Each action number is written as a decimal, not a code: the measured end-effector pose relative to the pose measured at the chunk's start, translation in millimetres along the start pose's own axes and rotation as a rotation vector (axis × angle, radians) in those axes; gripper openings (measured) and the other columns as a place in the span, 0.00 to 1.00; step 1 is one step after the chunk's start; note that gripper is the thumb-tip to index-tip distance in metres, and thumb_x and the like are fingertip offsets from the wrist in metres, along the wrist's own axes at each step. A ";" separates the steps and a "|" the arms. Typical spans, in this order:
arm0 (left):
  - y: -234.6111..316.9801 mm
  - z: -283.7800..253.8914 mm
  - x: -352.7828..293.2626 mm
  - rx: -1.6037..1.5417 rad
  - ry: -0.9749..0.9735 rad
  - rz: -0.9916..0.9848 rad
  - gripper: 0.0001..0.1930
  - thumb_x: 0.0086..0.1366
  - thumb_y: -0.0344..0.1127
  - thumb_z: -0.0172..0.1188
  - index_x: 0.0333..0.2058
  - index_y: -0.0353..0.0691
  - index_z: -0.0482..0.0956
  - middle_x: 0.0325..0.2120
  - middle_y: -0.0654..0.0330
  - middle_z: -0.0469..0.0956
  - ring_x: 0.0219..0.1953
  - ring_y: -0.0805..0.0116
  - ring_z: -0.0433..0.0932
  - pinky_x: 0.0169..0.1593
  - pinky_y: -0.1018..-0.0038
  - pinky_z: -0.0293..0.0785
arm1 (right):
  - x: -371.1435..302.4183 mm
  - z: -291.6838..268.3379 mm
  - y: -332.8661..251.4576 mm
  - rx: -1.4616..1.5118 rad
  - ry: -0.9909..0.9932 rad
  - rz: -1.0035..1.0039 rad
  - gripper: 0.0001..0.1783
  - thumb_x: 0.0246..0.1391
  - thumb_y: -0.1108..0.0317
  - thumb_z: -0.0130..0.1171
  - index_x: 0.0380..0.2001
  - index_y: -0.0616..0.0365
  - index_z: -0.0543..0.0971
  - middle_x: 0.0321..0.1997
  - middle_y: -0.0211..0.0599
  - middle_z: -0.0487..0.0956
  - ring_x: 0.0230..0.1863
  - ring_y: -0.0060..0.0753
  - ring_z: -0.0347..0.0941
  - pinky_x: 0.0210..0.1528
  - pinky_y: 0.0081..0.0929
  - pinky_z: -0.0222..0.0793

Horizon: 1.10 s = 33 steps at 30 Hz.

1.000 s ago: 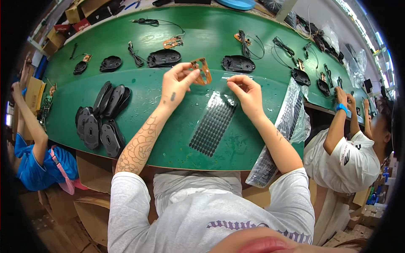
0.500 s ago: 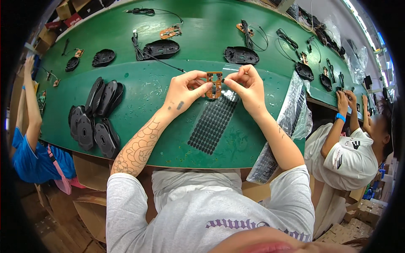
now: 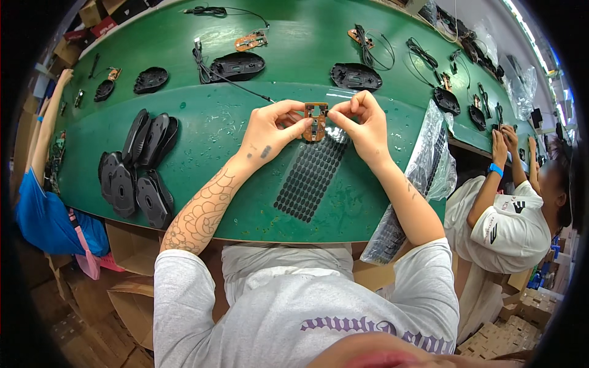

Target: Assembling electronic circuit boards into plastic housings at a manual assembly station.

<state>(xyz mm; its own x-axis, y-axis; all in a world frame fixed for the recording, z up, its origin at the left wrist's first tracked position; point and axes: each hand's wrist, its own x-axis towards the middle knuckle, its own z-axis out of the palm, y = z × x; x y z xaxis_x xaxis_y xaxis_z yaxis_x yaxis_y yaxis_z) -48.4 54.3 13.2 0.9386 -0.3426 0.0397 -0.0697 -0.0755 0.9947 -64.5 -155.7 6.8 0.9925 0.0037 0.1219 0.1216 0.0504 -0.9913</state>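
Note:
Above the green table, my left hand [image 3: 277,126] pinches a small orange-brown circuit board [image 3: 315,132] by its left edge. The board is held upright, with dark and pale parts on its face. My right hand [image 3: 363,126] is closed in a pinch at the board's upper right edge; whatever lies between its fingertips is too small to make out. Below the board lies a clear sheet of round black pads [image 3: 310,178], set in rows. A black cable [image 3: 236,86] runs from the far left toward my left hand.
Black mouse shells [image 3: 132,168] are piled at the left. Across the table lie an open mouse base [image 3: 238,66], another base [image 3: 356,76] and a wired circuit board [image 3: 251,41]. Plastic-wrapped pad sheets [image 3: 410,190] hang over the right edge. Co-workers sit on both sides.
The board's upper part has tipped slightly and shifted a little right. My right fingertips have come closer to its edge, and the small dark thing beside them no longer shows.

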 end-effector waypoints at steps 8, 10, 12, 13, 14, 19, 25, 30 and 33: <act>-2.4 -0.8 -1.0 0.018 -0.018 0.006 0.12 0.58 0.27 0.66 0.42 0.34 0.82 0.25 0.63 0.81 0.24 0.82 0.73 0.28 0.86 0.69 | -1.9 -2.1 -0.2 -0.086 -0.037 -0.014 0.13 0.52 0.78 0.63 0.31 0.57 0.66 0.34 0.37 0.80 0.33 0.22 0.74 0.41 0.17 0.69; -2.9 -0.9 -1.0 0.022 -0.026 0.004 0.13 0.58 0.27 0.67 0.42 0.34 0.82 0.24 0.64 0.81 0.24 0.82 0.73 0.28 0.86 0.69 | -2.9 -2.4 0.3 -0.090 -0.049 0.006 0.12 0.53 0.78 0.63 0.32 0.58 0.68 0.35 0.38 0.80 0.35 0.23 0.74 0.43 0.17 0.70; -2.2 -2.2 0.3 0.042 -0.052 0.017 0.12 0.58 0.27 0.66 0.42 0.34 0.81 0.27 0.63 0.81 0.25 0.81 0.74 0.29 0.86 0.69 | -0.9 -1.5 -0.9 -0.213 -0.107 -0.022 0.08 0.55 0.76 0.61 0.35 0.62 0.71 0.38 0.39 0.80 0.37 0.24 0.74 0.44 0.17 0.70; -1.5 -2.9 0.6 0.052 -0.065 0.024 0.12 0.59 0.27 0.66 0.43 0.34 0.81 0.28 0.63 0.82 0.25 0.81 0.74 0.29 0.86 0.69 | 0.6 -1.1 -1.2 -0.275 -0.136 -0.037 0.07 0.56 0.76 0.60 0.37 0.63 0.73 0.39 0.39 0.80 0.39 0.25 0.74 0.45 0.18 0.69; -0.8 -3.4 -0.2 0.061 -0.077 0.031 0.12 0.59 0.27 0.65 0.43 0.34 0.81 0.29 0.63 0.82 0.26 0.81 0.74 0.29 0.86 0.69 | 1.7 -0.6 -0.9 -0.337 -0.167 -0.051 0.07 0.57 0.75 0.59 0.39 0.65 0.75 0.40 0.39 0.80 0.40 0.26 0.74 0.46 0.18 0.69; 4.5 13.7 -0.1 -0.027 0.087 0.095 0.10 0.58 0.27 0.64 0.41 0.38 0.81 0.33 0.66 0.80 0.25 0.80 0.74 0.29 0.84 0.69 | 7.3 -5.7 15.0 -0.179 0.044 -0.192 0.13 0.58 0.73 0.58 0.44 0.68 0.78 0.40 0.38 0.80 0.39 0.26 0.75 0.46 0.19 0.72; 2.5 2.2 -3.8 0.670 0.057 0.255 0.07 0.57 0.30 0.63 0.36 0.43 0.82 0.33 0.69 0.77 0.27 0.76 0.75 0.31 0.81 0.70 | 9.7 -10.8 6.9 0.283 0.148 0.198 0.11 0.61 0.73 0.56 0.45 0.66 0.77 0.46 0.41 0.79 0.47 0.28 0.75 0.55 0.22 0.70; -8.8 6.5 -3.9 0.817 -0.001 0.475 0.06 0.57 0.31 0.64 0.35 0.44 0.82 0.29 0.70 0.75 0.26 0.75 0.71 0.32 0.80 0.67 | 7.4 -10.6 9.4 0.260 0.160 0.169 0.11 0.59 0.72 0.57 0.43 0.65 0.80 0.43 0.36 0.81 0.43 0.24 0.76 0.50 0.19 0.71; -2.8 8.2 -2.7 0.793 -0.036 0.343 0.04 0.57 0.34 0.63 0.31 0.46 0.81 0.29 0.69 0.74 0.29 0.72 0.74 0.34 0.77 0.70 | 9.4 -11.1 7.9 0.220 0.142 0.171 0.11 0.59 0.72 0.57 0.44 0.65 0.79 0.42 0.36 0.81 0.42 0.23 0.75 0.50 0.19 0.70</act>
<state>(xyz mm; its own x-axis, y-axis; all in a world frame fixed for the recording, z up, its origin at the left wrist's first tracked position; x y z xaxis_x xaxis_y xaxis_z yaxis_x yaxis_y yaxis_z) -53.6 47.8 9.4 0.8121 -0.4946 0.3096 -0.5752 -0.5892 0.5675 -54.1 -166.3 -0.5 0.9918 -0.1076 -0.0690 -0.0368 0.2760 -0.9605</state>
